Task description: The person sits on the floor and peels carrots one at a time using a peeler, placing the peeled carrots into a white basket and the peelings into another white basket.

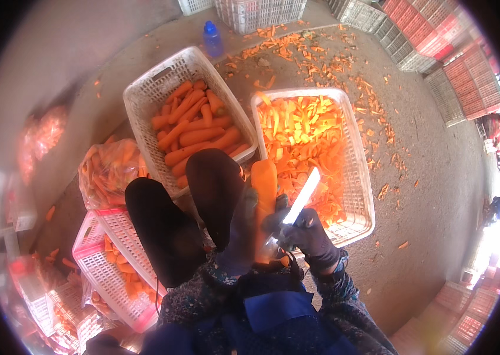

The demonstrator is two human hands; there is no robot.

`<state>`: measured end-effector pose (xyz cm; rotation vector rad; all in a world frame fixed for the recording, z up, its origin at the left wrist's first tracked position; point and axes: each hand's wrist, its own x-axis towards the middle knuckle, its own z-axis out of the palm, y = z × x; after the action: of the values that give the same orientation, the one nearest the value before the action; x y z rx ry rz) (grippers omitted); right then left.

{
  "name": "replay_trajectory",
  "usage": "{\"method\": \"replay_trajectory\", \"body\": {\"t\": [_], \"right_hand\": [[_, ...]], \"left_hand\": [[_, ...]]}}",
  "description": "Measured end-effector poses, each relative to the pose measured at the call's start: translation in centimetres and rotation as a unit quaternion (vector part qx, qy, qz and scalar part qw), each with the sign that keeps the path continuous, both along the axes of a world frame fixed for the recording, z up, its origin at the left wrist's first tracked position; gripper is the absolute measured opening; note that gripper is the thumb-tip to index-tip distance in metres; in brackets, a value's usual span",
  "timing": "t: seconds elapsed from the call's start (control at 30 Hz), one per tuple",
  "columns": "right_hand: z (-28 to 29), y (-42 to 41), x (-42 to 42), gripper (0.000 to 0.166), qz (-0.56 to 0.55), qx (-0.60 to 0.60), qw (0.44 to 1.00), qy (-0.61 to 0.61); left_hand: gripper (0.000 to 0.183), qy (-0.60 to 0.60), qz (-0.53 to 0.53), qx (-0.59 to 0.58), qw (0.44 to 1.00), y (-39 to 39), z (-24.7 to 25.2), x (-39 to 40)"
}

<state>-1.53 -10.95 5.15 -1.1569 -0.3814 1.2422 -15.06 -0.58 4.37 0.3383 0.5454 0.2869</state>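
Note:
In a dark glove, my left hand (244, 226) grips a large carrot (264, 184), held upright over my lap with its thick end away from me. My right hand (309, 233), also gloved, is closed around a knife-like tool. Its bright blade (304, 195) sticks out up and to the right, washed out by glare. Both hands are close together, the right one beside the carrot's lower part. Just beyond them is a white plastic crate (367, 195) of carrot peelings and cut pieces (303, 133). Left of it, another white crate (141, 120) holds whole carrots (201, 128).
A clear bag of carrots (110, 168) rests by a pink-and-white crate (99, 266) containing carrot pieces. A blue bottle (212, 40) stands on the concrete floor (427, 186). Scattered peelings (316, 57) lie beyond the crates. Stacked crates (427, 26) line the far right.

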Motion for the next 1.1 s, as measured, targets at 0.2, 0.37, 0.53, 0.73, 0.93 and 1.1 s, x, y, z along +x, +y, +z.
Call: {"method": "replay_trajectory", "body": {"t": [0.2, 0.37, 0.53, 0.73, 0.93, 1.1], "right_hand": [[-2.8, 1.0, 1.2, 0.025, -0.024, 0.022, 0.999, -0.009], [-1.6, 2.4, 3.1, 0.036, -0.131, 0.001, 0.988, -0.088], [-2.5, 1.0, 3.9, 0.033, -0.233, 0.051, 0.958, -0.159], [-4.7, -1.3, -0.2, 0.043, -0.184, 0.023, 0.98, -0.075], [-3.9, -0.5, -3.1, 0.037, -0.222, 0.036, 0.973, 0.053], [-1.9, -0.3, -5.5, 0.023, -0.171, 0.047, 0.977, 0.115]], "left_hand": [[0.057, 0.04, -0.011, -0.002, 0.999, -0.7, -1.1, -0.2], [0.058, 0.063, -0.014, -0.007, 0.998, -1.4, -2.2, -0.6], [0.059, -0.096, 0.016, -0.13, 0.987, 1.0, -0.2, 0.5], [0.062, -0.175, 0.07, -0.181, 0.965, 4.1, 1.3, 1.4], [0.063, -0.103, 0.108, -0.133, 0.98, 3.7, 1.4, 1.1], [0.062, -0.079, 0.117, -0.113, 0.984, 3.1, 1.1, 1.0]]}}
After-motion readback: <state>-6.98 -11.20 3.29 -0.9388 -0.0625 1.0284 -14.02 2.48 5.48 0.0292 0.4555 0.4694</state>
